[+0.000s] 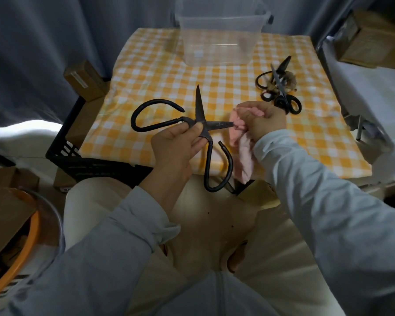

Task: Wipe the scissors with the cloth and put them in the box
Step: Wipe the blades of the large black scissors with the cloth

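Large black iron scissors (200,110) with wide loop handles are spread open above the table's front edge. My left hand (177,144) pinches them at the pivot, thumb on top. One blade points away from me; the other points right into a pink cloth (242,153). My right hand (263,123) grips that cloth, bunched around the blade's tip, and the cloth's tail hangs down past the table edge. A clear plastic box (219,30) stands open at the table's far side, with nothing in it.
The table wears a yellow-and-white checked cover (157,71). A pile of several smaller black scissors (279,86) lies at the right. A black crate (82,160) with cardboard boxes sits left of the table. An orange-rimmed bowl (30,233) is at lower left.
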{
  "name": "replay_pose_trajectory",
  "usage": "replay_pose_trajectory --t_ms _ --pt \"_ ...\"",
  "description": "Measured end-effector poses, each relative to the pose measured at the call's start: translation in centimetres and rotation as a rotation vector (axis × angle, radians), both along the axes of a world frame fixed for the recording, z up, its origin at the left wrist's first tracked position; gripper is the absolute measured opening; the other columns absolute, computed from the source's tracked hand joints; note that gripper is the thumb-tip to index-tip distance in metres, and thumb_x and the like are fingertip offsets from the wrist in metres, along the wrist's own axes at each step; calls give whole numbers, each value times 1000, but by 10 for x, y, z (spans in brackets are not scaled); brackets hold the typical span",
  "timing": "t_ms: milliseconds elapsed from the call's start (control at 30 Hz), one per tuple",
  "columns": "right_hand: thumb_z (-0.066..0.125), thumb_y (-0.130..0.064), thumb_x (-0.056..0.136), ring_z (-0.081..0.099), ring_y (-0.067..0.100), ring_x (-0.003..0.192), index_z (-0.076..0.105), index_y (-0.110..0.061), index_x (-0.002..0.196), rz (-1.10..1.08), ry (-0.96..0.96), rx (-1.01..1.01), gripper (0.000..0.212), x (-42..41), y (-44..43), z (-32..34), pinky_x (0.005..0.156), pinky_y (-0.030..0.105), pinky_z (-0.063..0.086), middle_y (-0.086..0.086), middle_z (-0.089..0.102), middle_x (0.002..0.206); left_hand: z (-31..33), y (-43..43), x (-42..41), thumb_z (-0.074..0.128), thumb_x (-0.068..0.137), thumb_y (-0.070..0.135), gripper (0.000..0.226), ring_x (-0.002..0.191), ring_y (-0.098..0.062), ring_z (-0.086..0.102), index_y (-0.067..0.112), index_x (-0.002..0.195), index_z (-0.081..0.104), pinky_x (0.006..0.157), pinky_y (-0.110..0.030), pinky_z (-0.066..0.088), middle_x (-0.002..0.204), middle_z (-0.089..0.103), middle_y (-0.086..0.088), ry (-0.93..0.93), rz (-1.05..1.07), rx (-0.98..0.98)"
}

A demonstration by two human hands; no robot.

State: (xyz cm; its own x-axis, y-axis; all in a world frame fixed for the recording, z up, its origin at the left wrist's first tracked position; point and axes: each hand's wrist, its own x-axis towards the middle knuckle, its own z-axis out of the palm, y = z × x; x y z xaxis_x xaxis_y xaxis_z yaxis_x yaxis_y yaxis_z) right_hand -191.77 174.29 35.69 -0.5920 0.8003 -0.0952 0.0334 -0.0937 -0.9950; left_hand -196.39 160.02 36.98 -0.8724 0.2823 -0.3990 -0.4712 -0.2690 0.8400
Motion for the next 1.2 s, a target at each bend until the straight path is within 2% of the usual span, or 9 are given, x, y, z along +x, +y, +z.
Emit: replay_pose_trajectory --t_ms 67,200,300,367,567,733,867,1100,1200 --pt "57 -1 87 61 12 58 66 -11 82 -8 -2 -29 14 5 10 5 63 28 53 2 67 70 -1 -3 -2 68 81 -3 25 64 -13 66 -1 104 57 61 -22 59 80 64 -9 13 4 -13" --pt "42 4 84 58 13 45 66 -6 94 136 -57 -3 28 2 14 23 40 20 45 5 68 66 -5 -4 -3 69 81 -4 16 61 -11 66 8 82 58 59 -21 58 78 64 -7 65 -18 -53" --pt "51 0 83 61 6 85 68 -16 98 327 -249 548 28 10 5 19 70 11 47 2 64 102 -11 0 -3 69 80 -3 18 68 -14 66 11 79 58 61 -22 58 81 64 -6 131 -46 -104" --pt "64 -8 81 56 9 101 67 -16 107 427 -320 748 27 16 2 14 87 14 43 -2 61 109 -13 1 -3 69 81 -3 19 68 -14 66 12 78 58 61 -22 58 79 64 -5 167 -66 -132" --pt "64 -13 86 54 8 106 62 -15 119 586 -359 592 34 17 -1 6 94 21 41 -9 60 103 -19 1 -2 67 83 -2 7 58 -5 67 3 82 63 58 -18 55 76 64 -7 235 -96 -142" --pt "59 -9 88 56 10 92 60 -20 98 536 -247 643 15 16 -3 -2 83 15 44 -11 61 88 -14 2 4 67 82 -1 10 59 -6 68 8 80 66 57 -18 54 64 69 4 210 -90 -78" --pt "51 -20 86 56 10 85 60 -12 102 479 -163 787 20 15 -6 -6 76 15 42 -12 59 85 -10 3 7 67 83 0 6 61 -8 68 7 84 68 59 -18 54 67 70 2 179 -75 -27" --pt "43 -24 91 59 21 73 56 -12 98 278 -141 777 19 9 -20 -10 71 34 49 -8 56 71 -6 4 12 66 83 -2 17 59 -6 68 13 76 64 58 -17 54 56 68 12 258 -71 -12" --pt "43 -22 95 62 31 76 56 -7 101 200 -185 772 21 3 -19 -8 73 46 51 7 62 79 -4 5 14 66 83 -3 19 61 -5 68 14 74 64 58 -17 54 56 68 13 293 -79 -5"
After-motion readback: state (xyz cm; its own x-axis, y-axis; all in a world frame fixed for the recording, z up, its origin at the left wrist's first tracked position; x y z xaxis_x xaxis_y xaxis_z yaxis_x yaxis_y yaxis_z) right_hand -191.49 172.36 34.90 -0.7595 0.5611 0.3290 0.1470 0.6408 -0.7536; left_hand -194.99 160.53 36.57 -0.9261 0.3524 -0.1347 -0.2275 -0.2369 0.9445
